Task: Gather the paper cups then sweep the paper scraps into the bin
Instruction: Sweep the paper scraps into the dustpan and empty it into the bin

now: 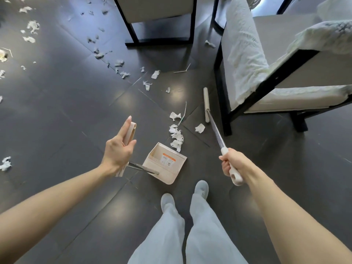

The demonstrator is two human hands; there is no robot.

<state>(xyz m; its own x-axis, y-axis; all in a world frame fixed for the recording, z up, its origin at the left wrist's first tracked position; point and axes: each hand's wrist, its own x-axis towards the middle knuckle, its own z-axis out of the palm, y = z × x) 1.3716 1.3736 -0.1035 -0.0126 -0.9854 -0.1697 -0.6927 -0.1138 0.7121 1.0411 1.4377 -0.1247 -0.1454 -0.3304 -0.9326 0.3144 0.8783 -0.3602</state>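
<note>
My left hand [119, 149] holds the beige grip of the long-handled dustpan [166, 162], with fingers fairly straight along it and the thumb wrapped round. The pan stands on the dark floor, its mouth facing a small pile of white paper scraps [176, 138]. My right hand [231, 164] grips the white end of the broom handle [217, 132]. The broom head [206, 103] rests on the floor beside an armchair leg, right of the scraps. More scraps [122, 70] trail across the floor to the upper left. No paper cups are in view.
A beige armchair with a black frame [282, 79] stands at the right, draped with white cloth. A second chair [158, 20] stands at the top centre. My feet [202, 188] are just behind the dustpan. A thin stick [182, 70] lies near the chairs.
</note>
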